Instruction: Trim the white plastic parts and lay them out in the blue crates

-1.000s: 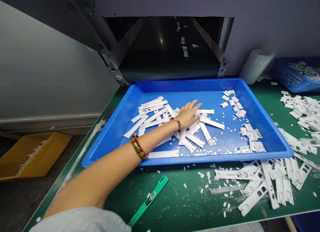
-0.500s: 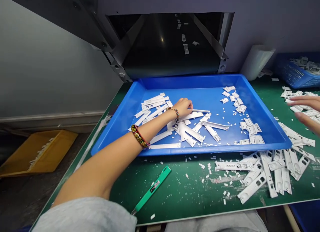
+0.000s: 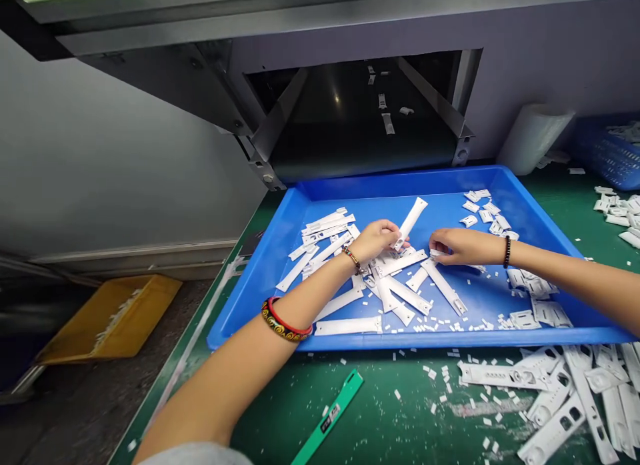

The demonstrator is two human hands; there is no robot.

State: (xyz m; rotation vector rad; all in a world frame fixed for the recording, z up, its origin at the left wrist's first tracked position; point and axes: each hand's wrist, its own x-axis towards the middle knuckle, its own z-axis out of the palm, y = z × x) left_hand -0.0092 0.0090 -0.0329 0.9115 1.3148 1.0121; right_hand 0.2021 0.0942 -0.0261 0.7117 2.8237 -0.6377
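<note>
My left hand (image 3: 383,239), with a beaded bracelet at the wrist, is closed on one end of a long white plastic strip (image 3: 412,219) that points up and away to the right. Just right of it, my right hand (image 3: 454,245) pinches a white plastic piece (image 3: 438,253), mostly hidden by the fingers. Both hands are over the blue tray (image 3: 380,343). Beneath them, a heap of long white strips (image 3: 387,285) lies crosswise. Another long strip (image 3: 447,289) slants out from below my right fingertips.
Small white parts (image 3: 485,215) lie along the tray's right side. A green-handled cutter (image 3: 330,418) and more long strips (image 3: 553,428) are on the green table. Behind the tray, a black conveyor belt (image 3: 345,148) carries several white parts. A yellow bin (image 3: 150,311) is at left.
My right hand has come from the right edge into the tray and pinches a piece. My left hand has raised a strip. The camera view has shifted.
</note>
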